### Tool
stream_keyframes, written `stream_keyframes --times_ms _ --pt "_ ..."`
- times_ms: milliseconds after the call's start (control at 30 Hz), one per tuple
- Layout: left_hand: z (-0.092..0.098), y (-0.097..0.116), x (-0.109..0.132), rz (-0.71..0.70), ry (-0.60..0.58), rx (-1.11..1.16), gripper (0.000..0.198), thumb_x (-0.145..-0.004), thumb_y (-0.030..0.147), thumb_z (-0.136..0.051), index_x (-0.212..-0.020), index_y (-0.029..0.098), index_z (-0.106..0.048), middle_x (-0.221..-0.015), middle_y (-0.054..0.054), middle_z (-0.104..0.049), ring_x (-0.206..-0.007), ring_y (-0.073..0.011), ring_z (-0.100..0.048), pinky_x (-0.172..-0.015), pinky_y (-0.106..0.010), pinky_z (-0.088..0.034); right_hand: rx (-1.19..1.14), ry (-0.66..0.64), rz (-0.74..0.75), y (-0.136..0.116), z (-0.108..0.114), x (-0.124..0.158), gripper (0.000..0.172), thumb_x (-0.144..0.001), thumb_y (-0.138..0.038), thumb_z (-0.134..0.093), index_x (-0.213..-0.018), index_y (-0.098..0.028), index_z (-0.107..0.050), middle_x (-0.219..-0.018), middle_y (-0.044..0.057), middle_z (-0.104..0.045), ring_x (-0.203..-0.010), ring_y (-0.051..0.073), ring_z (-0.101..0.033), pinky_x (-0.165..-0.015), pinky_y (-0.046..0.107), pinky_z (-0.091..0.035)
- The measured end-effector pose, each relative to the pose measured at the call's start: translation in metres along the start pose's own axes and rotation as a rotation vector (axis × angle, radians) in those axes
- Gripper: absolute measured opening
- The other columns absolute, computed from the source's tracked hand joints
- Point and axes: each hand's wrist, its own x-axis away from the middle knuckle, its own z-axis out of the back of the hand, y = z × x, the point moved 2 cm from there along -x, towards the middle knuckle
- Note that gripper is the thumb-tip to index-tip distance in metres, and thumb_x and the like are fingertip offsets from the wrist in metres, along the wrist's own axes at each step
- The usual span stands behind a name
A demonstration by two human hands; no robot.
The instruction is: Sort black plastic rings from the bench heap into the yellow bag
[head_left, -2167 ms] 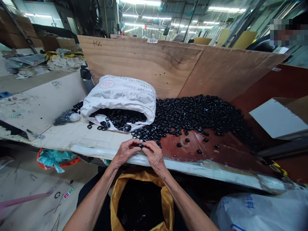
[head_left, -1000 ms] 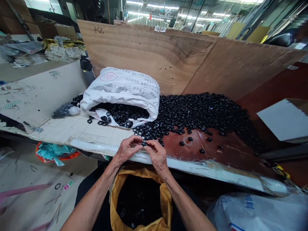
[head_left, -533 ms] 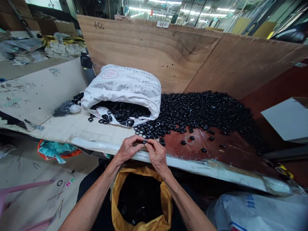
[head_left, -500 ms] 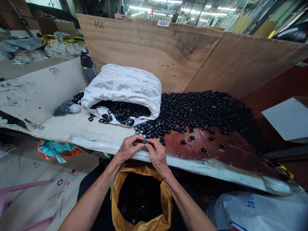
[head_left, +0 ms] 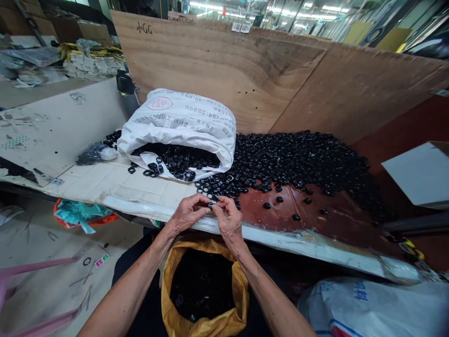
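Note:
My left hand [head_left: 187, 214] and my right hand [head_left: 228, 221] meet at the table's front edge, fingertips pinched together on a small black ring [head_left: 210, 204]. Just beyond them a big heap of black rings [head_left: 298, 159] spreads over the tabletop. A white woven sack [head_left: 182, 126] lies on its side behind the hands, its mouth spilling more rings. Below my wrists, a yellow bag [head_left: 205, 285] stands with its mouth wide and dark parts inside.
Plywood boards [head_left: 224, 70] wall the table at the back and right. A small dark plastic bag [head_left: 93, 153] lies at the left. A white sack [head_left: 375, 306] sits at lower right, a white box [head_left: 419, 173] at the right, and orange and teal material [head_left: 79, 219] under the table.
The hands stay pinched on the ring at the table edge, fingers shifting slightly. The camera has tilted a little, so the scene sits marginally higher in view.

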Motion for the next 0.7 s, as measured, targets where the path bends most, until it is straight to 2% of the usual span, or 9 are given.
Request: stream_keyframes --times_ms 133,300,367,433,500,533,633,667,700 --pt "-0.001 0.005 0.0 -0.099 -0.018 -0.075 0.017 -0.086 0.018 -0.066 -0.101 0.015 -0.071 -0.098 -0.007 -0.071 -0.092 -0.0177 -0.065 -0.085 -0.029 -0.05 0.093 -0.021 -0.018 0.001 -0.002 0.001 0.025 -0.097 -0.036 -0.055 -0.11 -0.017 -0.064 -0.073 0.0 -0.067 -0.06 0.014 -0.062 -0.061 0.025 -0.05" --pt "-0.001 0.003 0.0 -0.038 0.011 0.011 0.017 -0.087 0.02 -0.066 -0.103 0.015 -0.07 -0.099 -0.007 -0.071 -0.091 -0.0176 -0.067 -0.085 -0.029 -0.052 0.079 -0.12 0.014 -0.005 0.003 0.001 0.024 -0.095 -0.035 -0.055 -0.108 -0.018 -0.067 -0.081 0.002 -0.069 -0.066 0.015 -0.062 -0.061 0.024 -0.047" --pt "-0.001 0.002 0.001 -0.023 0.008 0.02 0.017 -0.087 0.02 -0.067 -0.102 0.015 -0.07 -0.098 -0.007 -0.071 -0.091 -0.0176 -0.067 -0.084 -0.028 -0.053 0.114 -0.123 0.044 -0.007 0.003 0.001 0.021 -0.095 -0.034 -0.056 -0.095 -0.017 -0.069 -0.075 0.001 -0.067 -0.063 0.014 -0.059 -0.061 0.024 -0.045" --pt "-0.001 0.001 0.001 -0.023 0.008 0.007 0.016 -0.087 0.021 -0.067 -0.101 0.014 -0.07 -0.097 -0.006 -0.071 -0.089 -0.0171 -0.066 -0.082 -0.028 -0.053 0.207 -0.096 0.068 -0.008 0.002 0.001 0.034 -0.097 -0.034 -0.054 -0.069 -0.018 -0.064 -0.059 -0.002 -0.057 -0.053 0.012 -0.05 -0.059 0.025 -0.041" --pt "-0.001 0.0 0.002 -0.015 0.032 0.023 0.016 -0.087 0.023 -0.068 -0.1 0.015 -0.069 -0.095 -0.005 -0.071 -0.087 -0.0164 -0.066 -0.081 -0.027 -0.053 0.279 -0.077 0.115 -0.01 0.001 0.003 0.045 -0.099 -0.035 -0.052 -0.057 -0.019 -0.055 -0.052 -0.003 -0.048 -0.051 0.012 -0.044 -0.061 0.027 -0.039" --pt "0.0 -0.001 0.002 -0.008 0.049 0.041 0.017 -0.086 0.023 -0.068 -0.101 0.015 -0.069 -0.095 -0.005 -0.07 -0.086 -0.0162 -0.066 -0.081 -0.027 -0.053 0.287 -0.071 0.145 -0.011 0.001 0.004 0.042 -0.098 -0.036 -0.052 -0.06 -0.019 -0.057 -0.054 -0.002 -0.05 -0.054 0.013 -0.046 -0.064 0.028 -0.04" --pt "0.0 -0.004 0.002 0.003 0.084 0.076 0.017 -0.085 0.023 -0.069 -0.1 0.015 -0.068 -0.096 -0.005 -0.07 -0.088 -0.0164 -0.066 -0.082 -0.027 -0.053 0.226 -0.062 0.187 -0.014 0.005 0.006 0.023 -0.092 -0.039 -0.06 -0.091 -0.017 -0.068 -0.071 0.001 -0.061 -0.066 0.016 -0.054 -0.071 0.03 -0.044" --pt "0.0 -0.004 0.002 0.003 0.091 0.079 0.017 -0.085 0.023 -0.069 -0.1 0.015 -0.068 -0.096 -0.006 -0.07 -0.088 -0.0166 -0.066 -0.082 -0.027 -0.053 0.205 -0.079 0.186 -0.014 0.006 0.006 0.023 -0.091 -0.039 -0.061 -0.095 -0.017 -0.068 -0.072 0.001 -0.062 -0.067 0.017 -0.054 -0.071 0.03 -0.044" --pt "0.0 -0.005 0.002 0.003 0.095 0.079 0.017 -0.084 0.024 -0.069 -0.099 0.015 -0.068 -0.096 -0.006 -0.07 -0.088 -0.0168 -0.066 -0.082 -0.027 -0.053 0.195 -0.106 0.185 -0.015 0.007 0.006 0.02 -0.091 -0.038 -0.062 -0.092 -0.018 -0.068 -0.07 0.0 -0.061 -0.066 0.017 -0.053 -0.071 0.031 -0.044"
